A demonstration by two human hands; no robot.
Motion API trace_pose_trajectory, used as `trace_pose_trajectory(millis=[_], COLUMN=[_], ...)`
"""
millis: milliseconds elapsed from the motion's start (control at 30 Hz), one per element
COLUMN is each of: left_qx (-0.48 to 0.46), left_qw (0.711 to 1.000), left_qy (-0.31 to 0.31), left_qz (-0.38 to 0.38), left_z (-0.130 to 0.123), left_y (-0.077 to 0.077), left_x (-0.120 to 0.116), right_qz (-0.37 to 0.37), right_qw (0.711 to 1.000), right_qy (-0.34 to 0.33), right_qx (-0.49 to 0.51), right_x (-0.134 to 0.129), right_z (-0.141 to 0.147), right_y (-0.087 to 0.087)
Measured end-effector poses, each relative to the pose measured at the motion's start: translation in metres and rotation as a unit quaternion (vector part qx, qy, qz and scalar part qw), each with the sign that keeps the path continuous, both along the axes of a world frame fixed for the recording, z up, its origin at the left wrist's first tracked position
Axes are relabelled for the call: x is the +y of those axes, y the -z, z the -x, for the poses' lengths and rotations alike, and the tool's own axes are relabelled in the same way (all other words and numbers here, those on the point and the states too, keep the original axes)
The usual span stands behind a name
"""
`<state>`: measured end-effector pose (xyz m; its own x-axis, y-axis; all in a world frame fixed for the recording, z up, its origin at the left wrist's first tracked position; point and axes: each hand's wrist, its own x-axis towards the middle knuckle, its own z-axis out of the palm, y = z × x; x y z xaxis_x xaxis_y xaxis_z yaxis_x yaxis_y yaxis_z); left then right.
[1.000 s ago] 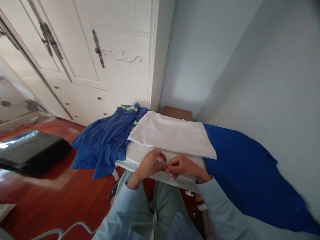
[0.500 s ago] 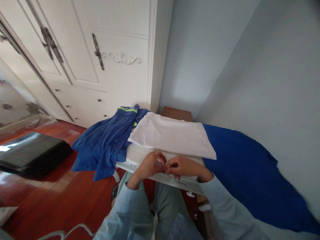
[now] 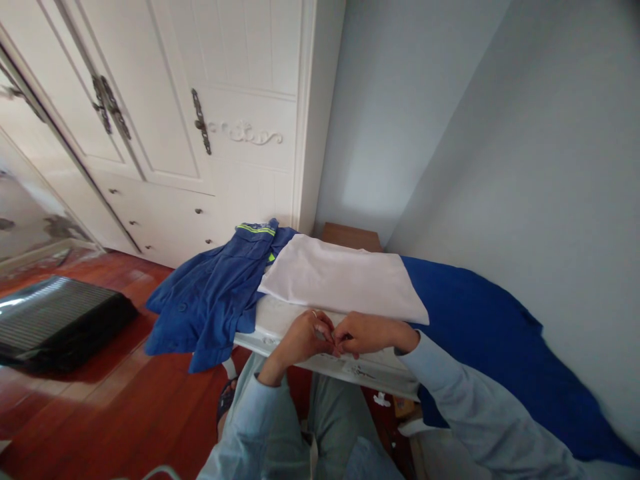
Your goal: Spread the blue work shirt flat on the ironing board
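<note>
My left hand (image 3: 309,335) and my right hand (image 3: 367,333) meet over the near edge of a white padded board (image 3: 280,318). Fingertips of both are pinched together, and whatever lies between them is too small to make out. Just beyond them a folded pale pink cloth (image 3: 345,279) lies flat on the board. Left of it, a blue garment with a button and yellow-green stripes (image 3: 215,293) drapes over the board's end. A plain blue cloth (image 3: 480,320) spreads away to the right, partly behind my right sleeve.
A white wardrobe (image 3: 240,173) with dark metal handles stands behind the board. Beside it, a brown wooden piece (image 3: 350,236) sits near the grey wall (image 3: 400,120). On the reddish wooden floor (image 3: 125,400) at left lies a black ribbed case (image 3: 65,320). White scraps (image 3: 381,399) lie below the board.
The view has tilted slightly, so the board and cloths sit a little lower. Both hands stay pinched together in nearly the same place, with small finger movement.
</note>
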<state>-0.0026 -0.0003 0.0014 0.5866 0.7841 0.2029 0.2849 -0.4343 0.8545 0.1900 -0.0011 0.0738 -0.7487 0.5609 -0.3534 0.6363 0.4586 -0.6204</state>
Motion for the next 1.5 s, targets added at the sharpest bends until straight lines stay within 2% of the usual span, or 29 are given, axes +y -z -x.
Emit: trace_pose_trajectory(millis=[167,300,500,733,967,1200,1267,1367,1500], left_qx=[0.008,-0.008,0.003,-0.019,-0.020,-0.132,-0.128,-0.113,-0.142], left_qw=[1.000,1.000,0.999,0.995,0.994,0.985,0.986,0.988,0.982], left_qy=[-0.003,-0.008,-0.048,-0.092,-0.093,-0.114,-0.110,-0.106,-0.119], left_qz=[0.001,0.004,-0.015,-0.032,-0.054,-0.007,-0.011,-0.026,-0.028], left_z=[0.001,0.000,-0.002,-0.006,-0.008,-0.002,-0.002,-0.002,0.001], left_y=[0.000,0.001,0.007,0.016,0.019,0.019,0.020,0.021,0.023], left_x=[0.000,-0.001,-0.005,-0.008,-0.011,-0.007,-0.006,-0.005,-0.005], right_qz=[-0.023,0.013,0.047,0.043,0.020,-0.015,-0.006,0.043,0.091], right_qw=[0.999,0.999,0.990,0.976,0.966,0.954,0.951,0.935,0.892], right_qy=[0.008,0.043,0.115,0.188,0.228,0.277,0.283,0.319,0.379], right_qx=[-0.021,0.007,0.064,0.102,0.120,0.115,0.120,0.148,0.226], right_x=[0.002,0.000,-0.006,-0.011,-0.014,-0.021,-0.027,-0.038,-0.052], right_z=[0.004,0.000,-0.006,-0.007,-0.011,-0.022,-0.028,-0.038,-0.050], right_y=[0.005,0.009,0.016,0.029,0.045,0.042,0.041,0.042,0.044])
